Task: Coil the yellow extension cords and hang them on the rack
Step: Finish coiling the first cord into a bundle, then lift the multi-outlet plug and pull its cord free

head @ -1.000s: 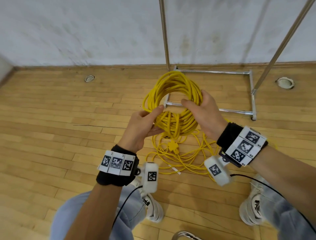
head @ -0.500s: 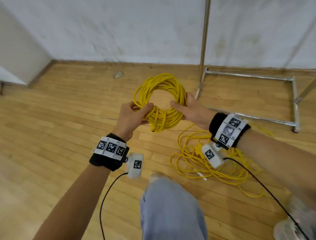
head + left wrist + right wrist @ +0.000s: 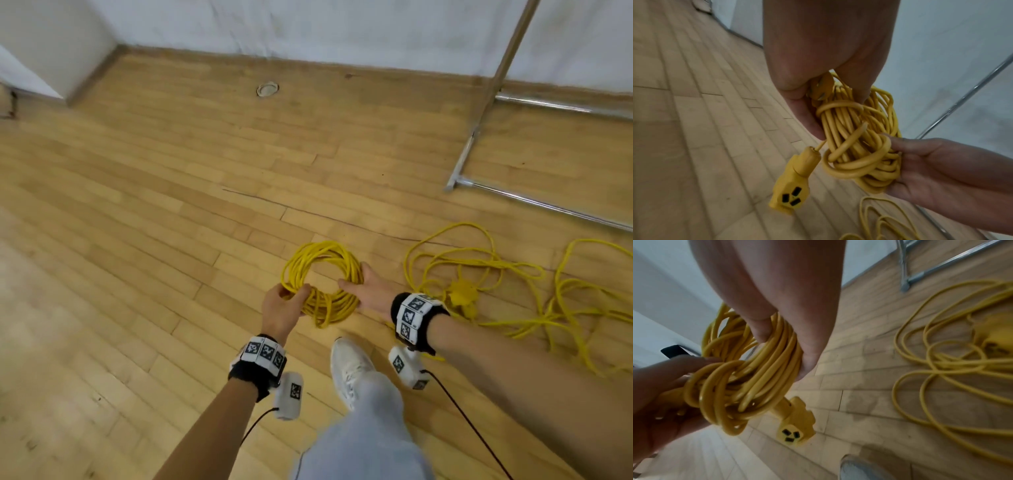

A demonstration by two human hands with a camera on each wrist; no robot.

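A coiled yellow extension cord (image 3: 320, 255) hangs low over the wooden floor between both hands. My left hand (image 3: 291, 298) grips its near-left side, fingers curled round the strands (image 3: 840, 129), with a plug pinched among them. My right hand (image 3: 356, 284) grips the right side, thumb and fingers wrapped round the bundle (image 3: 764, 363). The coil's socket end (image 3: 791, 183) dangles below it, also seen in the right wrist view (image 3: 795, 423). A second yellow cord (image 3: 479, 270) lies loose and tangled on the floor to the right. The metal rack (image 3: 507, 61) stands at the far right.
The rack's base bars (image 3: 534, 202) run along the floor at the right. My white shoe (image 3: 349, 366) and trouser leg (image 3: 363, 442) are just behind the coil. A round floor socket (image 3: 268, 89) sits near the back wall. A white wall corner (image 3: 58, 51) juts out at the far left.
Both hands have carried the coil down and to the left, away from the rack and the loose cord. Both grips are unchanged. The view has swung left and downward.
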